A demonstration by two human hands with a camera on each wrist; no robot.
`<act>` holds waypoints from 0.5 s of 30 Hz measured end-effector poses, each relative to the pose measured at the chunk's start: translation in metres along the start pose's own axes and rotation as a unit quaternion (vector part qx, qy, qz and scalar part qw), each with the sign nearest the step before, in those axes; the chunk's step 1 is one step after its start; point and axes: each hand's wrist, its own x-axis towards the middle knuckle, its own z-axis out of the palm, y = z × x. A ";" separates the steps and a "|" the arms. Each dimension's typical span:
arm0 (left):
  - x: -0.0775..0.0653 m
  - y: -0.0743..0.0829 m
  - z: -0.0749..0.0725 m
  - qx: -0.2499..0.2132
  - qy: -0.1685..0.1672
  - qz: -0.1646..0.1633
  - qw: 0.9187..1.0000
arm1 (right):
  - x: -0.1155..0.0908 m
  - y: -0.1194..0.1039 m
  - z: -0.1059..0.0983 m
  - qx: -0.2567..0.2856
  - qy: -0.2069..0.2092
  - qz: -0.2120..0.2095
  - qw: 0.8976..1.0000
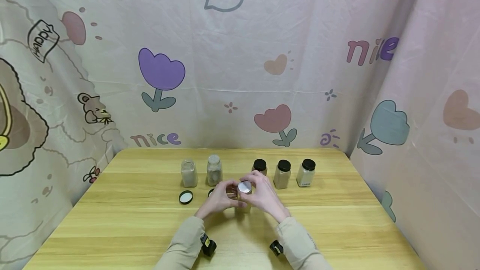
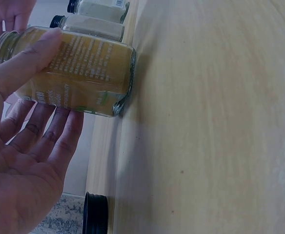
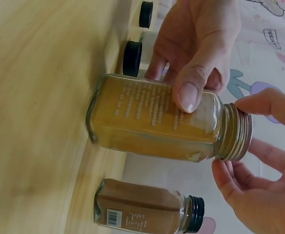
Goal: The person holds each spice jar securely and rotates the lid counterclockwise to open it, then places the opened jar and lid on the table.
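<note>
A clear glass jar of yellow-brown powder (image 3: 152,119) stands upright between both hands, its printed label partly readable in the left wrist view. My left hand (image 1: 221,198) grips the jar's body, thumb on one side and fingers on the other. With thumb and fingers, my right hand (image 1: 262,195) pinches the ribbed neck at the silvery top (image 1: 245,186). No black lid is on this jar; whether the silvery disc is a seal or a cap I cannot tell. Two black lids lie to the left, one white-lined lid (image 1: 185,197) and another lid (image 3: 132,58) partly behind my left hand.
At the back left stand a lidless jar (image 1: 189,174) and a jar of greyish contents (image 1: 215,171). Behind my right hand are three black-lidded jars: a brown one (image 3: 137,207), a tan one (image 1: 282,175) and a pale one (image 1: 306,173). A printed curtain (image 1: 232,116) hangs behind the wooden table (image 1: 112,220).
</note>
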 end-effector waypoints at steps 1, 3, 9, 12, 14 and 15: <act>0.000 0.000 0.000 0.002 0.001 -0.001 1.000 | 0.000 0.000 0.000 0.008 -0.006 -0.001 1.000; 0.000 0.000 0.000 0.010 0.003 -0.002 1.000 | 0.000 0.001 -0.001 0.025 -0.016 0.000 1.000; 0.000 0.000 0.000 0.012 0.005 -0.011 1.000 | -0.002 -0.001 0.001 0.006 0.000 0.018 1.000; 0.000 0.000 0.000 0.001 0.006 -0.015 1.000 | -0.003 -0.001 0.003 -0.033 0.024 0.027 0.999; 0.000 0.000 0.000 -0.005 0.007 -0.015 1.000 | -0.003 -0.001 0.004 -0.049 0.036 0.028 0.998; 0.000 0.000 0.000 -0.007 0.007 -0.015 1.000 | -0.003 -0.001 0.005 -0.055 0.040 0.026 0.997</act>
